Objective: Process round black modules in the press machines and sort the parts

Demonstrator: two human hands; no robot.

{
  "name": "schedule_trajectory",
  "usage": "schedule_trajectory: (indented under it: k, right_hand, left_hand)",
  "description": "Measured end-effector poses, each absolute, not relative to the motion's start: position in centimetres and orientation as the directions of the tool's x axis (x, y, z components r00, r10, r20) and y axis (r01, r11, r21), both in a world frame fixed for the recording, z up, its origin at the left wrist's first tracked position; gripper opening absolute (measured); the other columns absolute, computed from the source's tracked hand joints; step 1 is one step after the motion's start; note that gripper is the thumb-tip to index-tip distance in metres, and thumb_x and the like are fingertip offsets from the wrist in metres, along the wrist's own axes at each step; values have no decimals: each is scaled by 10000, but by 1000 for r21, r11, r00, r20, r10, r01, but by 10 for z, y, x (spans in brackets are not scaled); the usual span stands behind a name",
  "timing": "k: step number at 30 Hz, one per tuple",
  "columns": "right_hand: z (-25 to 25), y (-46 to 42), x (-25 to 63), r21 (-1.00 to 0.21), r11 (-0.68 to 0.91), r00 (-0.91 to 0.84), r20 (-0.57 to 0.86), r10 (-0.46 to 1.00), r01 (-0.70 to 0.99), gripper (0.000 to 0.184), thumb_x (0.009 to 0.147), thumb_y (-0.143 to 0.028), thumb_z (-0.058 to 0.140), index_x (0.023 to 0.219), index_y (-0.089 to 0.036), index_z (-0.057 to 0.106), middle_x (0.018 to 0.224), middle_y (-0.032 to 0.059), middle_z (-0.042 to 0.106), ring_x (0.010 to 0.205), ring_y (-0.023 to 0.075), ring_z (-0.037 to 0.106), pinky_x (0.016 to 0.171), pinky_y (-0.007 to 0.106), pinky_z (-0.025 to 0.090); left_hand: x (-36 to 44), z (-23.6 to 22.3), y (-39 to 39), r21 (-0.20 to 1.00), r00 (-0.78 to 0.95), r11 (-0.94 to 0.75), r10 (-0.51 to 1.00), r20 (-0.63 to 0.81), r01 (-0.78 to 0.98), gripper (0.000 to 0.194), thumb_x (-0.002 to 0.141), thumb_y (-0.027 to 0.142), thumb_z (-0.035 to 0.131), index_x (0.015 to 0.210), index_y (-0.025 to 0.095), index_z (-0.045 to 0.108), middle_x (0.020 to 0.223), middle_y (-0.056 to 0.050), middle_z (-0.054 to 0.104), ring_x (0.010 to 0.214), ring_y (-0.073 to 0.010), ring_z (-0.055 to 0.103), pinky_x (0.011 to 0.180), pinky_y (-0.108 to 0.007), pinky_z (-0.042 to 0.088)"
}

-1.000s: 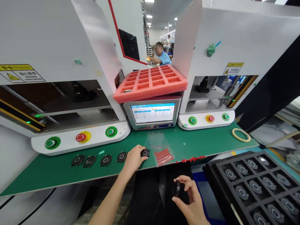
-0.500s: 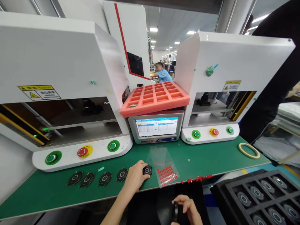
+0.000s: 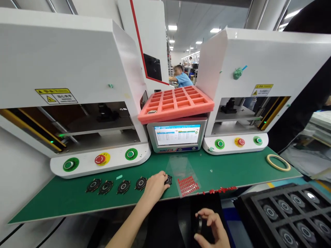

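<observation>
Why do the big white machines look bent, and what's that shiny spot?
In the head view, the white machines lean outward, probably from a wide lens; the shiny spot is glare on a round part in the black tray; the right hand is cut off at the bottom edge.

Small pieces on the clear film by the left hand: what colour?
Red pieces in tight rows, best seen in the head view.

Bright, even light from ceiling panels, glare on one tray disc, bowing toward the edges.
</observation>
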State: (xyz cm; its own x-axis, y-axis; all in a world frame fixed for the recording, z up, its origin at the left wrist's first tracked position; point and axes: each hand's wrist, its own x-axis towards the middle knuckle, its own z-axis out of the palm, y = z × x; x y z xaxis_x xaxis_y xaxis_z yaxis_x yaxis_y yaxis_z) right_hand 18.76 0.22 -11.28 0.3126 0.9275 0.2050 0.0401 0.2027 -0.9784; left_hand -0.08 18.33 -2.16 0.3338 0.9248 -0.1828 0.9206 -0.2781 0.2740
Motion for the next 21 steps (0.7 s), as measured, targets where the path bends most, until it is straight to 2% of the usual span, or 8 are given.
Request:
schedule_trajectory:
  k: [3, 7, 8, 10, 12, 13, 17, 21]
  right_hand:
    - [-97, 4, 191, -977, 183, 296, 208, 932, 111, 346, 713, -187, 762, 831, -239, 441, 1040, 62, 670, 984, 214, 674, 869, 313, 524]
    - [-70, 24, 200, -894, 306, 216, 386, 897, 327, 316, 747, -181, 721, 847, -241, 427, 1054, 62, 658, 1002, 215, 659, 859, 327, 519]
    - [-64, 32, 205, -848, 330, 174, 430, 886, 414, 308, 753, -180, 713, 855, -241, 429, 1054, 64, 655, 1001, 219, 655, 857, 334, 517]
    - [-53, 54, 219, -738, 338, 80, 467, 881, 584, 280, 765, -173, 693, 889, -238, 450, 1052, 78, 648, 985, 233, 648, 848, 355, 515]
    - [-45, 81, 233, -648, 306, 15, 441, 897, 698, 249, 770, -151, 669, 928, -224, 491, 1033, 90, 643, 958, 251, 638, 840, 385, 509]
    - [-43, 96, 241, -633, 292, 4, 422, 907, 717, 244, 768, -151, 669, 945, -214, 514, 1015, 91, 639, 943, 258, 632, 840, 400, 505]
    - [-48, 160, 264, -607, 265, -69, 327, 943, 749, 290, 756, -209, 734, 994, -175, 573, 972, 63, 633, 886, 224, 622, 819, 399, 513]
    - [-62, 210, 273, -589, 289, -151, 274, 950, 755, 282, 909, -353, 616, 1092, -139, 598, 1035, 54, 638, 902, 171, 632, 809, 374, 544]
  left_hand:
    - [4, -14, 187, 251, 325, -273, 924, -201, 929, 110, 750, 212, 721, 843, 171, 678, 990, -98, 714, 972, -314, 679, 823, -351, 470]
    - [4, -10, 189, 283, 337, -281, 925, -175, 917, 107, 693, 188, 756, 770, 162, 686, 953, -123, 721, 978, -342, 676, 842, -383, 478]
    - [2, -10, 190, 310, 343, -283, 926, -160, 908, 172, 671, 178, 770, 828, 170, 701, 962, -119, 725, 987, -338, 675, 852, -384, 482]
    - [-3, -11, 191, 387, 353, -283, 927, -123, 878, 451, 614, 142, 794, 1050, 194, 690, 984, -99, 733, 1007, -321, 671, 876, -380, 489]
    - [-7, -14, 192, 494, 358, -273, 930, -85, 826, 694, 593, 139, 795, 1256, 203, 600, 1012, -82, 733, 996, -295, 676, 887, -372, 503]
    - [-9, -17, 193, 557, 359, -261, 931, -71, 788, 741, 609, 167, 790, 1312, 199, 560, 1021, -76, 733, 969, -274, 685, 879, -362, 517]
    - [0, -32, 199, 797, 343, -189, 939, -25, 574, 576, 715, 301, 728, 1258, 149, 607, 1069, -89, 725, 874, -201, 713, 815, -303, 575]
    - [27, -53, 211, 919, 289, -159, 956, 51, 362, 428, 741, 284, 701, 1127, 109, 650, 1058, -120, 732, 951, -212, 716, 871, -322, 585]
